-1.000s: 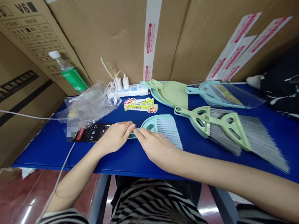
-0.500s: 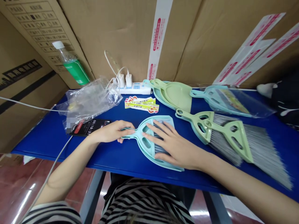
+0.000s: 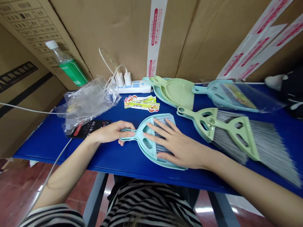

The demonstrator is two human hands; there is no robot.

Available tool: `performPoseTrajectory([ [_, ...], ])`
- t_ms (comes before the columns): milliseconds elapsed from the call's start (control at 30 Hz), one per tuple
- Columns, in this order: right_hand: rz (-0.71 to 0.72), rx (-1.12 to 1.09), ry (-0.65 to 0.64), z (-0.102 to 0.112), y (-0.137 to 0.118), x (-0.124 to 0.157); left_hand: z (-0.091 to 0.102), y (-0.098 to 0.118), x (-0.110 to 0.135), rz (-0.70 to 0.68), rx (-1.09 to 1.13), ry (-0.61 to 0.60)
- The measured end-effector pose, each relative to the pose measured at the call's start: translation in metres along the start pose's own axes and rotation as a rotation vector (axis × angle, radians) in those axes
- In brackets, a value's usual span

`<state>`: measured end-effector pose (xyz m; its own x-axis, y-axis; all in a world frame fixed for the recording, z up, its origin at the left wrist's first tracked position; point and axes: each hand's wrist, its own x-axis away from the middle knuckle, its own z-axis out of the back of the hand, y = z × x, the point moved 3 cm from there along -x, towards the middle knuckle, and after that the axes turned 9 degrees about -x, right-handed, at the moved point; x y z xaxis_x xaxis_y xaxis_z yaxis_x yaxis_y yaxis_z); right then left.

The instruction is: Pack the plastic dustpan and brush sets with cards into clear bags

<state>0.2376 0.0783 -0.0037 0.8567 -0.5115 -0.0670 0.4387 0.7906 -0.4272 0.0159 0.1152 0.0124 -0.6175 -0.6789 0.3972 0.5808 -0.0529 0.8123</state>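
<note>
**Left hand** (image 3: 110, 132): fingers curled around the narrow handle of the dustpan, thumb out of sight.

**Right hand** (image 3: 177, 149): fingers spread, palm down on the hand brush.

**Pale blue dustpan** (image 3: 148, 156): lying flat on the blue table (image 3: 47, 148), near the front edge, between and under the hands.

**Hand brush** (image 3: 162, 121): grey bristles, nested inside the dustpan.

**Nearby, left:** smartphone (image 3: 88, 129), just beside the left hand; clear plastic bag (image 3: 87, 105).

**Nearby, right:** green hand brushes (image 3: 209, 124); green dustpan (image 3: 180, 93).
</note>
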Motion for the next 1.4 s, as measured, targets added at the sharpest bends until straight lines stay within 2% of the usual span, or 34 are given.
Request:
performPoseTrajectory([
  [233,0.002,0.004,-0.019,-0.001,0.001,0.001,-0.002,0.001,0.0,-0.011,-0.044,0.038],
  [400,0.027,0.096,0.008,0.004,-0.002,-0.001,0.001,0.004,0.006,-0.03,-0.252,0.078],
  [533,0.041,0.217,0.126,0.011,0.0,-0.007,0.004,0.005,0.012,-0.026,-0.469,0.116],
  [633,-0.002,0.364,0.256,0.024,0.011,-0.011,0.004,0.006,0.015,-0.01,-0.561,0.13],
  [700,-0.03,0.478,0.289,0.033,0.02,-0.014,0.003,0.007,0.016,-0.001,-0.616,0.14],
  [833,-0.055,0.603,0.202,0.049,0.042,-0.029,0.002,0.01,0.018,0.013,-0.674,0.153],
  [1000,-0.084,0.653,0.099,0.052,0.061,-0.056,0.001,0.013,0.019,0.006,-0.67,0.152],
  [1200,-0.019,0.693,0.093,0.052,0.061,-0.07,-0.001,0.013,0.021,-0.021,-0.675,0.147],
  [1400,-0.047,0.638,0.16,0.06,0.054,-0.055,0.0,0.013,0.021,-0.033,-0.664,0.146],
])
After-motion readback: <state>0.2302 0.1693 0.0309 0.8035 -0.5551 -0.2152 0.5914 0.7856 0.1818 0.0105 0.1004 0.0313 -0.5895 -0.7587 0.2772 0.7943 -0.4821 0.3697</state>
